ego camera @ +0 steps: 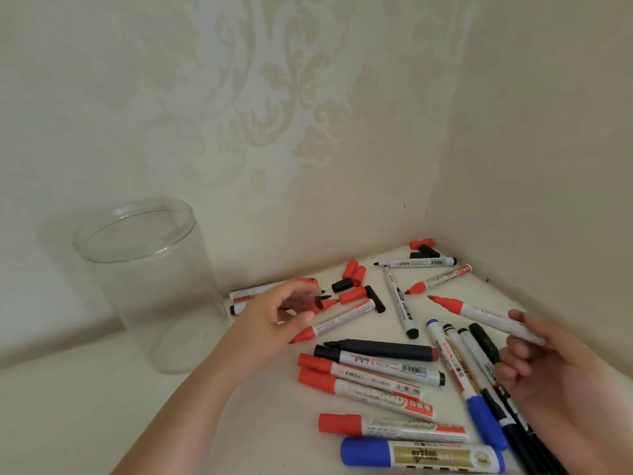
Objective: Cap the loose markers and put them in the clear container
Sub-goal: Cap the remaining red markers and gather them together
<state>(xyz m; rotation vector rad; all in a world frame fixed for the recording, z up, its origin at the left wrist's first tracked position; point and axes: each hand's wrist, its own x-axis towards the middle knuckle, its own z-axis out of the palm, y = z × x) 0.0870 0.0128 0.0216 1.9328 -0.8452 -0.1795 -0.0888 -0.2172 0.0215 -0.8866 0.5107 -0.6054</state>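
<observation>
Markers [376,368] lie all over the white table [102,423], mostly between your two hands and just in front of them. Your right hand [548,365] has its fingers curled round one red marker [486,315] with no cap on, tip pointing toward your left hand. Your left hand [284,313] is reaching out over the pile with its fingers bent; it is blurry, so you cannot tell if it has grabbed a cap yet.

I think you are just starting. The clear container [150,286], off to the outer side of your left hand, looks like it has nothing in it. Some markers near your right wrist already wear caps, but none are put away. Lots past your fingers have bare tips, and loose red caps [354,274] and black caps [375,298] sit a little beyond your left fingers.

Two walls meet in a corner close behind the pile, past your right hand, so there is little room there. The open room is on your left side, near the container, so moving that way should be easy
</observation>
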